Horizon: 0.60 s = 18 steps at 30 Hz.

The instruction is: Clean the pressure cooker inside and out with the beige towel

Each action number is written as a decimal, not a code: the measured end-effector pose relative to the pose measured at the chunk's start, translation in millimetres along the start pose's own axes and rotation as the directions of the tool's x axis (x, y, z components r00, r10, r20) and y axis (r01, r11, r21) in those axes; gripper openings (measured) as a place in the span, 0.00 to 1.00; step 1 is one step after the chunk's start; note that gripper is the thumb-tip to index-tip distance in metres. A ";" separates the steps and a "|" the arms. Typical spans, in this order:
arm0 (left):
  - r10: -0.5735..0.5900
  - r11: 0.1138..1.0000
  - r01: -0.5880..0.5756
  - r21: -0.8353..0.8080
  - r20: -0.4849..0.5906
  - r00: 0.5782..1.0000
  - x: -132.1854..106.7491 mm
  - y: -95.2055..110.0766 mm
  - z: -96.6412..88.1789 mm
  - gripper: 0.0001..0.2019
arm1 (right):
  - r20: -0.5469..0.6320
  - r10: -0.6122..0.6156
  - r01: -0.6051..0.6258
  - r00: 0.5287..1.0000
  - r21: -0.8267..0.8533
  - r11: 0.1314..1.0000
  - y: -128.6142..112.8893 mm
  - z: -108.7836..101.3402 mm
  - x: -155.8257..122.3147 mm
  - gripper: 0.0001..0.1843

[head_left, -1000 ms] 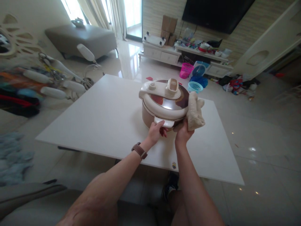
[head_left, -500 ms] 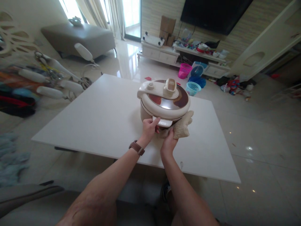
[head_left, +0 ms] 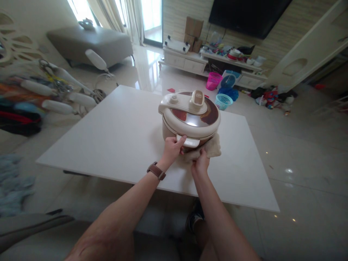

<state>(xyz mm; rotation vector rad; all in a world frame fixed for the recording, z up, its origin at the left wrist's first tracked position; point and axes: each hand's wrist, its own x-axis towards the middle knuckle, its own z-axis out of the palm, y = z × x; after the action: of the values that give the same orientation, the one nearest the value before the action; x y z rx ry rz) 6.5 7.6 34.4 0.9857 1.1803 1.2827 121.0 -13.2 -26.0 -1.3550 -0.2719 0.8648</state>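
A cream and brown electric pressure cooker (head_left: pixel 190 121), lid on, is at the far part of the white table (head_left: pixel 108 137). My left hand (head_left: pixel 173 147) is closed round its white front side handle (head_left: pixel 188 141), thumb on top. Just right of that, my right hand (head_left: pixel 201 161) grips a beige cloth (head_left: pixel 214 146) against the cooker's lower side. The cloth and hand hide part of the cooker's base, so whether it sits flat there I cannot tell. Some of the right fingers are hidden by the cloth.
Beyond the table a pink basket (head_left: pixel 213 80) and a light-blue basket (head_left: pixel 223 102) stand on the floor before a white TV cabinet (head_left: pixel 185 62). A lamp with white shades (head_left: pixel 95 59) rises beside the table's left edge. A grey sofa seat (head_left: pixel 35 235) is close below me.
My right hand has slid a little to the right with the cloth, which now lies lower and flatter along the cooker's side. My left hand stays on the handle.
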 end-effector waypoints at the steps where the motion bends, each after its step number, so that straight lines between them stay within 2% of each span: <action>1: -0.002 1.000 0.002 0.008 0.003 1.000 -0.2 0.7 -0.3 0.31 | -0.025 0.063 -0.063 0.998 0.020 0.998 1.9 2.6 -13.3 0.28; 3: -0.003 1.000 0.002 0.030 0.006 1.000 -0.8 1.8 -1.2 0.31 | -0.001 0.134 -0.133 0.991 0.079 0.988 1.2 7.3 -35.1 0.28; 5: 0.011 0.997 -0.011 0.075 0.005 1.000 -1.4 2.3 -2.4 0.31 | 0.032 0.172 -0.175 0.985 0.144 0.974 -6.2 9.5 -42.5 0.26; 9: 0.085 0.976 -0.085 0.201 0.010 0.996 -2.5 2.2 -4.4 0.32 | -0.029 0.212 -0.203 0.977 0.187 0.961 -29.3 6.9 -19.8 0.21; 12: 0.140 0.949 -0.136 0.286 0.005 0.990 -3.8 4.5 -5.4 0.33 | -0.046 0.179 -0.170 0.983 0.155 0.973 -36.5 4.4 -7.7 0.19; 18: 0.240 0.820 -0.188 0.541 -0.027 0.970 -11.6 15.2 -6.5 0.30 | 0.042 0.102 -0.108 0.994 0.155 0.982 -29.5 1.0 -26.1 0.25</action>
<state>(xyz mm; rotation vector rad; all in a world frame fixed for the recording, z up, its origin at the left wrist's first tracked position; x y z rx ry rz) -1.6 -3.4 49.3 1.5162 1.5860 1.2009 114.1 -29.2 9.3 -1.2170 -0.1561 0.9779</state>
